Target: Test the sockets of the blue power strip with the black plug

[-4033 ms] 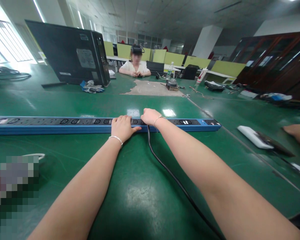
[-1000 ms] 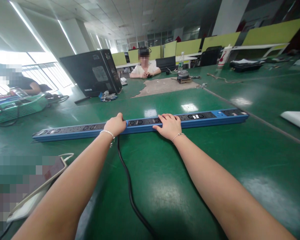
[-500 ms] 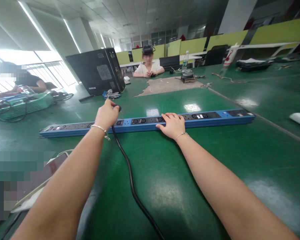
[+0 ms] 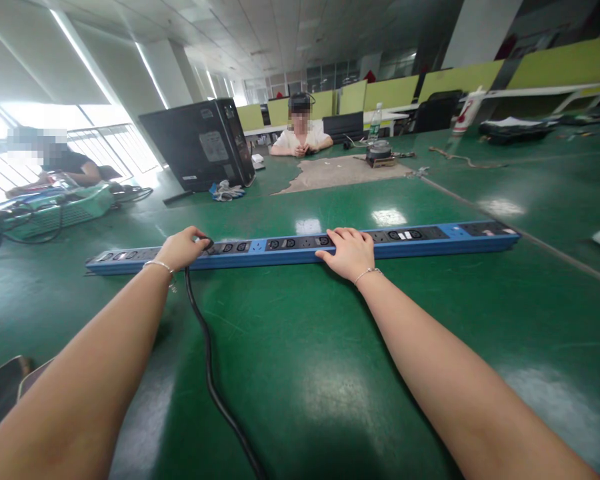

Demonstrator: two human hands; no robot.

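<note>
Green table (image 4: 300,347), blue power strip (image 4: 280,258) lying across it; left hand (image 4: 184,247) pinching black plug (image 4: 209,244), now lower and further left, apparently at another socket; right hand (image 4: 351,253) spread on strip, likely steadying

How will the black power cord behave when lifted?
The black power cord likely bends yet springs back somewhat, since it runs in gentle curves from the left hand. Its thickness suggests some weight and drag on the green tabletop.
</note>
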